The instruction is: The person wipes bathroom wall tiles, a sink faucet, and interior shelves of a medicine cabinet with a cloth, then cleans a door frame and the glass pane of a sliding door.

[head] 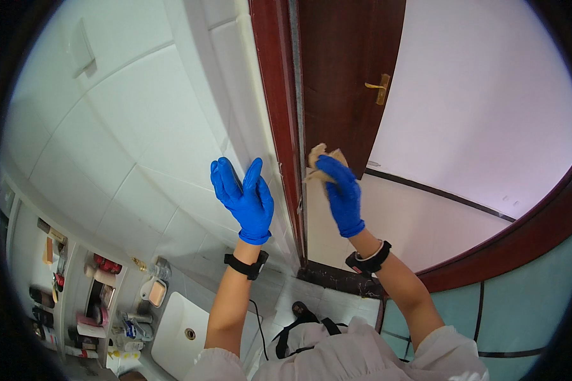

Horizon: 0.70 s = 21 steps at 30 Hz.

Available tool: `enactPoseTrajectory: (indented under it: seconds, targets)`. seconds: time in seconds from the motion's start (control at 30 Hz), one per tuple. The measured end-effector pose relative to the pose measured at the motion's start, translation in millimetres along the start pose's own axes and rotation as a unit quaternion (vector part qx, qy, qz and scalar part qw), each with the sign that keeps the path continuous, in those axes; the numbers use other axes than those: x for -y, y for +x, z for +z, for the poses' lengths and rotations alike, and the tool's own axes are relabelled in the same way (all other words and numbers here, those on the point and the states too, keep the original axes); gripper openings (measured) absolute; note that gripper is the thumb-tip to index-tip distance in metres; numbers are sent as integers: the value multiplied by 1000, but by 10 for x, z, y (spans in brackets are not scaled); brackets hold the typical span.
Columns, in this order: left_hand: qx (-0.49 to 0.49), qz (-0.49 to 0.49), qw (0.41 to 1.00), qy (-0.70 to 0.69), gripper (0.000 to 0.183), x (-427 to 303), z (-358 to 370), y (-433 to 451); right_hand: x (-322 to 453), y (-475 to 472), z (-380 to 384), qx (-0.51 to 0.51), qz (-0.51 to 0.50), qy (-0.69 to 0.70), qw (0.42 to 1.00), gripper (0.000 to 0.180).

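Note:
My left hand (pixel 244 200), in a blue disposable glove, has its fingers apart and holds nothing. It is in front of the white tiled wall corner (pixel 195 81); whether it touches the tiles I cannot tell. In my right hand (pixel 345 200), gloved the same way, is a crumpled tan cloth (pixel 320 175), partly hidden by the fingers. The cloth is beside the dark red door frame (pixel 279 90), with the doorway behind it. The right hand looks slightly blurred.
A brown door (pixel 348 52) with a brass handle (pixel 382 89) stands ajar beyond the frame. At lower left are a white sink (pixel 176 328), a soap dish (pixel 155 293) and shelves (pixel 69 281) with several toiletries. A dark stone threshold (pixel 338 280) crosses the doorway. A black cord (pixel 260 324) hangs near the sink.

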<state>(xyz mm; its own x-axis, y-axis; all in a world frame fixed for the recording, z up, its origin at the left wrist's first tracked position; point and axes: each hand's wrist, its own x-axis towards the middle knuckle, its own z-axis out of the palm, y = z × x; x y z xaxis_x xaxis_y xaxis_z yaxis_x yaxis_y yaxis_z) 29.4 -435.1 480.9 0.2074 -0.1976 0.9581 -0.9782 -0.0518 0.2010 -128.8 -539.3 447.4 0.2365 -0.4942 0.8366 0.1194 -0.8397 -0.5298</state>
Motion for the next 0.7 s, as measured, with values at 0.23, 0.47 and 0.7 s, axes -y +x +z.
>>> enactPoseTrajectory:
  seconds: [0.23, 0.47, 0.7]
  targets:
    - [-4, 6, 1000, -11, 39, 93, -3, -42, 41, -542, 602, 74, 90, -72, 991, 33]
    - [-3, 39, 999, -24, 43, 129, -46, -5, -170, -1222, 986, 79, 248, -45, 964, 33]
    - [2, 48, 999, -21, 42, 180, -49, -32, -342, -1571, 1030, 62, 293, -22, 954, 32]
